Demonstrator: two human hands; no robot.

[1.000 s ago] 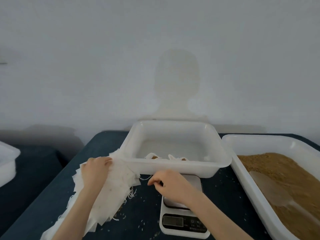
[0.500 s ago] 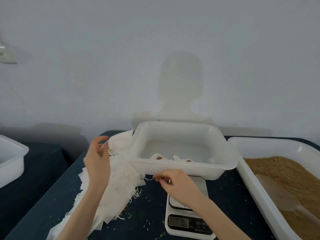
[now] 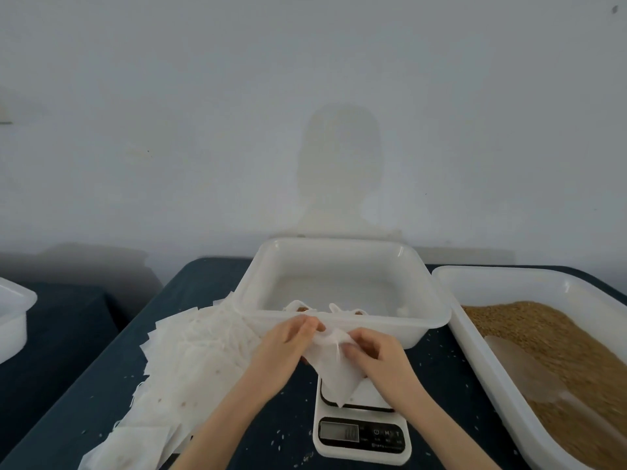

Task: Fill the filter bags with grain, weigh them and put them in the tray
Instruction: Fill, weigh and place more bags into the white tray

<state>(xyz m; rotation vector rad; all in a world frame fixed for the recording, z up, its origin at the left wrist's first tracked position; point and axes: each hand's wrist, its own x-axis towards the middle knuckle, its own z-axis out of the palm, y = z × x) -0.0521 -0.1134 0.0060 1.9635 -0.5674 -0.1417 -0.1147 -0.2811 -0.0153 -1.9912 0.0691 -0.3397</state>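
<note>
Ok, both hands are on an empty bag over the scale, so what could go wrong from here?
1. The thin white paper filter bag hangs over the white digital kitchen scale; touching its platform may skew the reading.
2. The left hand and right hand pinch its mouth; hard pulling may tear it.
3. The loose pile of white empty bags could get swept aside.

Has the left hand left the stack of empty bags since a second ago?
Yes. The left hand has gone right, off the stack of empty bags, and now holds one filter bag above the scale.
</note>
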